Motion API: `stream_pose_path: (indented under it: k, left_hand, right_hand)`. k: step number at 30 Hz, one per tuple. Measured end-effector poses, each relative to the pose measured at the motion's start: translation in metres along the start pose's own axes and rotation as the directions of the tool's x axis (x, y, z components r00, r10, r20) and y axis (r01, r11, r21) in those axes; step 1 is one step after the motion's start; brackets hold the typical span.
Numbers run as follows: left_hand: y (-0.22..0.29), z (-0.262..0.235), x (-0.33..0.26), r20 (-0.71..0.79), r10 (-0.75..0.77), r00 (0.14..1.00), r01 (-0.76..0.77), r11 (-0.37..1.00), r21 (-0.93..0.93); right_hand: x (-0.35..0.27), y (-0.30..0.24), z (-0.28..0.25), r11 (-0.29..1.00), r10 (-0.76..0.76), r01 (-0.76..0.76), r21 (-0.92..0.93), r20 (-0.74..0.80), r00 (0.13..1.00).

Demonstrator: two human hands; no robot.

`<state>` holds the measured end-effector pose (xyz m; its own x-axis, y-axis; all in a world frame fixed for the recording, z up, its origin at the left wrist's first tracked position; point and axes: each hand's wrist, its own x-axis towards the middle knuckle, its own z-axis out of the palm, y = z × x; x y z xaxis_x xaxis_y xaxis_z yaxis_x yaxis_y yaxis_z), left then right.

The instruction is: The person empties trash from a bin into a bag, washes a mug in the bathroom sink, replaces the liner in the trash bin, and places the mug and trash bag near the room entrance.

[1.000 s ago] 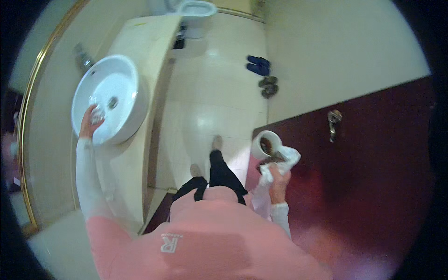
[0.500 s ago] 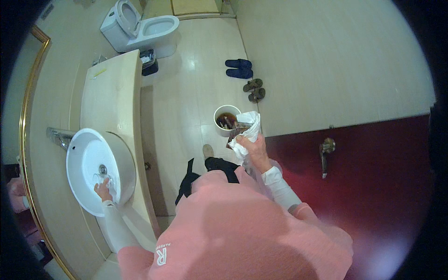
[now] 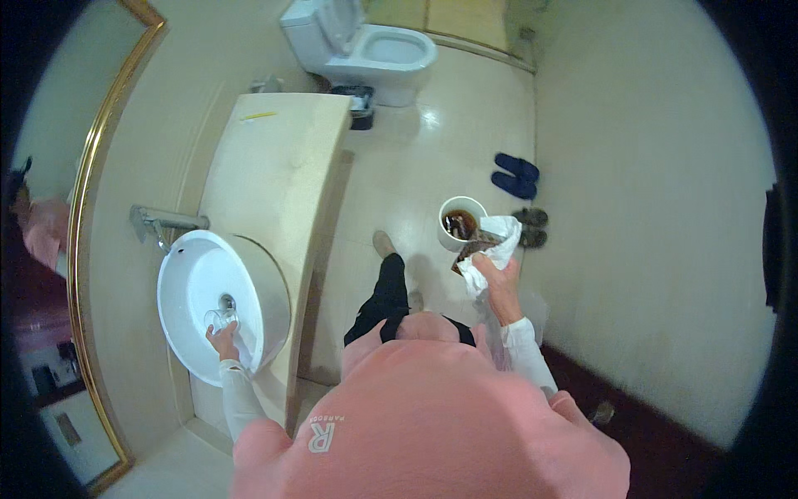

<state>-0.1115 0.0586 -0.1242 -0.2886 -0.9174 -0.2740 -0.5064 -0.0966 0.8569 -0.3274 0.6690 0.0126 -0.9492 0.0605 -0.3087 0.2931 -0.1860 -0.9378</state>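
Observation:
My left hand [image 3: 223, 341] is inside the round white sink [image 3: 187, 287], its fingers closed around a small clear glass [image 3: 218, 318] beside the drain. On the other side, my right hand [image 3: 499, 291] grips a crumpled white cloth or tissue [image 3: 501, 241]. A brown patterned flat piece [image 3: 470, 254] sticks out beside the cloth. Just beyond is a white tub [image 3: 445, 237] with dark brown liquid and a few pale bits in it; whether my fingers also hold it is hidden. Clear plastic [image 3: 532, 316] hangs around my right wrist.
A metal faucet [image 3: 170, 219] reaches over the sink on a cream counter [image 3: 274, 166], where a yellow strip [image 3: 258, 116] lies. Ahead stand a toilet [image 3: 391, 54] and a dark bin [image 3: 362, 116]. Blue slippers [image 3: 515, 175] and dark sandals [image 3: 532, 226] sit along the right wall.
I have stepped forward and the view has turned, so the toilet, counter and slippers sit farther right. The tub moved along with my right hand. Both hands keep their hold.

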Motion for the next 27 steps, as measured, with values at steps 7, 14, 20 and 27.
stream_pose_path:
  k: [7,14,20,27]
  left_hand:
    - [-0.053,-0.054,-0.002,-0.249,-0.085,0.965,0.064,0.994,-0.090]
    - [0.158,0.080,-0.071,-0.572,0.410,0.710,-0.401,0.904,0.150]
    - [0.254,0.214,-0.112,-0.333,0.455,0.826,-0.493,0.869,-0.036]
    - [0.257,0.304,-0.160,-0.336,0.208,0.919,-0.275,0.947,-0.166]
  right_hand:
    - [0.118,-0.015,0.019,0.997,0.024,-0.018,-0.078,0.086,0.996]
    - [0.253,-0.090,0.062,0.969,-0.167,0.199,-0.146,0.205,0.964]
    - [0.401,-0.117,0.112,0.913,-0.127,0.268,-0.307,0.410,0.903]
    - [0.560,-0.095,0.179,0.828,-0.005,0.326,-0.455,0.577,0.817]
